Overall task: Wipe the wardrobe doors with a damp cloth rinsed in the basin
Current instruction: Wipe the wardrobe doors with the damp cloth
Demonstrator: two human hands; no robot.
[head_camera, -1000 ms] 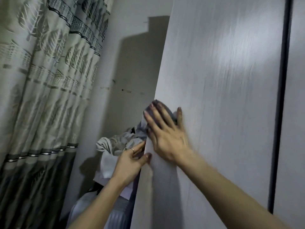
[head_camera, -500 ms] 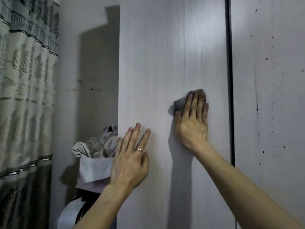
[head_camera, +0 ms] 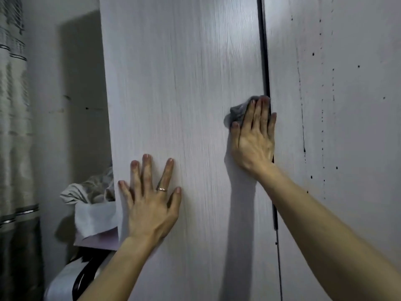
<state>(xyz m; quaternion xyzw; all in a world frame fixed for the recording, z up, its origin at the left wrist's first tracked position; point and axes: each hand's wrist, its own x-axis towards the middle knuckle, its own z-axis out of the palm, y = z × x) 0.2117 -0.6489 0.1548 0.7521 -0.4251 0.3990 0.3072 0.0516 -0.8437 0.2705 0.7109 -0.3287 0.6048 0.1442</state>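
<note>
A pale wood-grain wardrobe door (head_camera: 184, 83) fills the middle of the view. My right hand (head_camera: 255, 137) presses a small grey cloth (head_camera: 237, 111) flat against the door's right edge, fingers straight and reaching the dark gap (head_camera: 265, 61) between the doors. The cloth shows only above and left of my fingers. My left hand (head_camera: 152, 203), with a ring on one finger, lies flat and spread on the door near its left edge. A second door (head_camera: 336, 105) to the right carries dark specks.
Left of the wardrobe stands a pile of crumpled clothes and white fabric (head_camera: 93, 205) against a grey wall (head_camera: 71, 72). A patterned curtain (head_camera: 13, 105) hangs at the far left. No basin is in view.
My right hand has slid the cloth from the door's left edge across to its right edge. My left hand let go of the door's edge and now lies flat on its face.
</note>
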